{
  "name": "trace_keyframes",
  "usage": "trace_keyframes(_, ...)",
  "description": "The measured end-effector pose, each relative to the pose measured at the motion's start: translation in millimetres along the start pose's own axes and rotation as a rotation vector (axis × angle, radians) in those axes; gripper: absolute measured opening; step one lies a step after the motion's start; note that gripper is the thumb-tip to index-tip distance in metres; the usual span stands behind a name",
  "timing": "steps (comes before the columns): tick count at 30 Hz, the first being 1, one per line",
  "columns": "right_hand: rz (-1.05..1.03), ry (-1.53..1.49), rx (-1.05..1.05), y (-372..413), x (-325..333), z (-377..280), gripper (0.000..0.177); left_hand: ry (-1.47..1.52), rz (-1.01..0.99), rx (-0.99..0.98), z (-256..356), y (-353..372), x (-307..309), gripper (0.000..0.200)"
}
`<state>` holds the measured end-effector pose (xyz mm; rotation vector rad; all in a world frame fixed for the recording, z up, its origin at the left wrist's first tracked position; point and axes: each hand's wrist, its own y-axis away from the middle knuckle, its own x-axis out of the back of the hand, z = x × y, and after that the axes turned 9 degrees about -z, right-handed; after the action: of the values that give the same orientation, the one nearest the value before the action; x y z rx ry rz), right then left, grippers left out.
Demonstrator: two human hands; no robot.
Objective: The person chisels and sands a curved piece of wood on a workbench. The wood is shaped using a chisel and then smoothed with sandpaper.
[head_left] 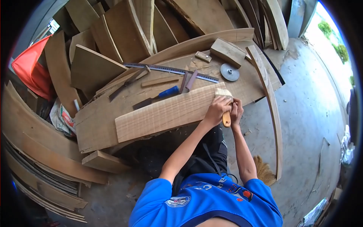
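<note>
A flat paintbrush [226, 119] with pale bristles and a yellowish wooden handle is between my two hands, its bristles over the right end of a long light board [166, 110]. My left hand [218, 110] is closed around the brush from the left. On the other side, my right hand [236, 111] has its fingers curled against the brush; part of its grip is hidden. Just beyond the board lie a blue-handled chisel [169, 92], a dark-handled tool [191, 81], a wood strip [159, 82] and a hammer-like tool [129, 82].
The broad plank bench [94, 128] also bears a metal ruler [172, 70], a grey disc [229, 72], a wooden block [228, 52] and a small block [203, 56]. A long curved board [269, 102] leans at the right. Stacked planks [121, 30] crowd behind; a broom head [263, 170] is on the floor.
</note>
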<state>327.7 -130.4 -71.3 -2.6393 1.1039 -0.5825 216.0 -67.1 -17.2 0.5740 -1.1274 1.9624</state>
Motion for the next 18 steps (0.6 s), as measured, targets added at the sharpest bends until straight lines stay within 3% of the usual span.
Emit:
trace_keyframes(1, -0.042, -0.022, -0.021, 0.1, 4.2, -4.8, 0.028, 0.013, 0.005, -0.002, 10.5, 6.6, 1.6, 0.006)
trace_keyframes(3, -0.106, -0.318, -0.083, -4.9, 8.2, -1.3, 0.030, -0.036, -0.165, 0.031, 32.0, 22.8, 13.0, 0.005)
trace_keyframes(5, -0.241, -0.367, -0.153, -11.4, 20.6, -6.5, 0.029, -0.028, -0.237, 0.033, 55.4, 36.4, 29.7, 0.003)
trace_keyframes(6, -0.333, -0.189, -0.073, -14.6, 29.0, -13.9, 0.029, 0.095, -0.343, 0.084, 62.6, 45.3, 33.3, 0.005)
trace_keyframes(8, -0.323, -0.221, -0.094, -13.5, 26.2, -16.6, 0.029, 0.407, -0.527, 0.226, 61.0, 72.4, 30.4, 0.016)
trace_keyframes(10, -0.287, -0.286, -0.092, -11.9, 21.4, -11.9, 0.027, 0.457, -0.312, 0.215, 57.7, 116.8, 15.0, 0.023)
trace_keyframes(11, -0.299, -0.289, -0.078, -12.5, 20.2, -5.3, 0.027, 0.353, -0.316, 0.288, 59.6, 137.6, 17.2, 0.026)
trace_keyframes(12, -0.297, -0.218, -0.079, -13.5, 20.8, 1.2, 0.025, 0.491, -0.399, 0.504, 59.5, 157.5, 22.8, 0.022)
trace_keyframes(14, -0.279, -0.192, -0.090, -10.4, 19.5, 0.6, 0.023, 0.585, -0.148, 0.442, 60.1, 195.9, 42.1, 0.017)
trace_keyframes(17, -0.225, -0.132, -0.008, -4.5, 13.6, 2.6, 0.023, 0.465, 0.118, 0.619, 82.0, 221.5, 99.9, 0.017)
trace_keyframes(18, -0.235, -0.091, -0.020, -4.9, 13.7, 6.0, 0.026, 0.279, 0.174, 0.624, 84.5, 228.4, 119.5, 0.015)
